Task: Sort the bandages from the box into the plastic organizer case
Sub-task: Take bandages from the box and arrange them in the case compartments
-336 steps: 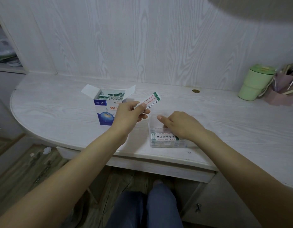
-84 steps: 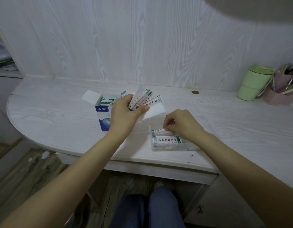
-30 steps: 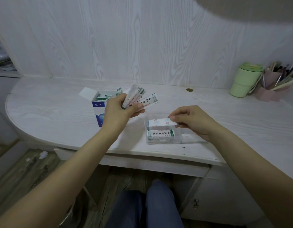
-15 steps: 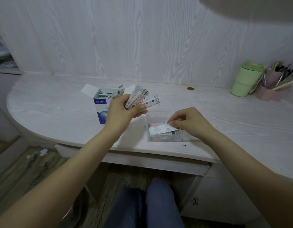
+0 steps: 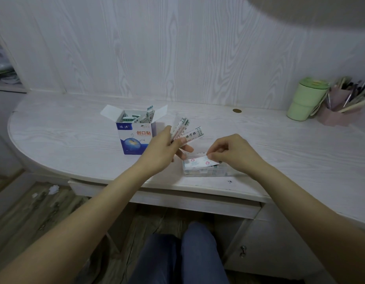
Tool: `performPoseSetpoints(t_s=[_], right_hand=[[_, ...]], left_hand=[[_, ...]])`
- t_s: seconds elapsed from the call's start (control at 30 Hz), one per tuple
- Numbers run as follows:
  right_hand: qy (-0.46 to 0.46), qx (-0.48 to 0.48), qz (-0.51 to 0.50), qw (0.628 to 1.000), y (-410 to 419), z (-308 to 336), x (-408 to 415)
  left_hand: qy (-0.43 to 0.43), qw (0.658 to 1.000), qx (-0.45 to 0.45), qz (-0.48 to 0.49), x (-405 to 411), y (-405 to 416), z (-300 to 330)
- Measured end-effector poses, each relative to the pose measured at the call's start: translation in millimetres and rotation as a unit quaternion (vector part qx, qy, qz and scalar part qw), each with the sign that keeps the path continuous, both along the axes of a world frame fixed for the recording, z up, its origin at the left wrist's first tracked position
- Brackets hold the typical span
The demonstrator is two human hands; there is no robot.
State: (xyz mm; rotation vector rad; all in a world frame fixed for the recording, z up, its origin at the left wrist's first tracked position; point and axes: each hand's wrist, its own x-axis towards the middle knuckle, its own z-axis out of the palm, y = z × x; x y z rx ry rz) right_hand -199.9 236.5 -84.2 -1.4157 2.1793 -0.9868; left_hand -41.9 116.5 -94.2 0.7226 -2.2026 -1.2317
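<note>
Bandage lowered onto the organizer case, a fan of others held beside the box

On the pale wood desk, the right hand has dropped since half a second ago, and the single bandage pinched between its thumb and fingertips now lies flatter, on top of the stack in the clear plastic organizer case, which sits at the desk's front edge and is filled with wrapped bandages. The left hand still grips a fan of bandages just left of the case, unchanged. Behind it stands the open blue-and-white box, flaps up, more bandages upright inside. At far right, a green cup stands beside a pink pen holder.
</note>
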Motion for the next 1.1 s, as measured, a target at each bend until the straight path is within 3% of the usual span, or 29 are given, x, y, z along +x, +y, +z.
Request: performPoseSetpoints(t_s=[0.17,0.3,0.57,0.63,0.77,0.93,1.1], right_hand=[[0.026,0.005,0.006,1.000,-0.2,-0.2,1.1],[0.073,0.014,0.010,0.997,-1.7,-3.7,3.0],[0.133,0.019,0.021,0.991,-0.1,-1.7,2.1],[0.074,-0.036,0.007,0.997,1.8,3.8,0.5],[-0.133,-0.134,0.015,0.982,4.6,19.9,5.6],[-0.137,-0.154,0.022,0.978,-2.4,21.7,12.9],[-0.124,-0.185,-0.047,0.974,-9.4,22.0,-1.3]], left_hand=[[-0.055,0.997,-0.047,-0.012,0.9,1.6,-1.1],[-0.047,0.998,-0.049,-0.011,1.9,3.4,-1.0],[0.037,0.996,0.072,-0.032,7.1,5.2,3.9],[0.054,0.991,0.118,-0.044,9.5,6.8,7.1],[0.068,0.978,0.182,-0.082,11.7,11.1,11.9],[0.062,0.971,0.204,-0.109,7.2,17.6,18.8],[0.068,0.990,0.127,0.005,5.3,6.9,20.0]])
